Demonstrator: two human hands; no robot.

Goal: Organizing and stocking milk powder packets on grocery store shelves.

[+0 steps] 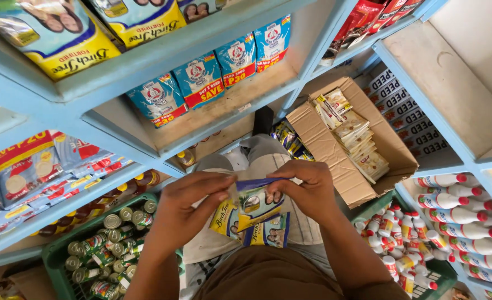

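Nearest the lens: blue shelf [162,55] edge carrying yellow pouches [62,39]. Below, left to right: green crate [54,253] of small tins, left hand [187,208], strip of small sachets [257,214], right hand [307,191], open cardboard box [335,161] of sachets. Both hands' fingers pinch the strip's top sachet at lap height; lower sachets dangle. Step, as judged: separating one sachet. Next move likely needs a steady opposing pull along the seam.

Single head view, steeply downward, close over shelves [146,61]
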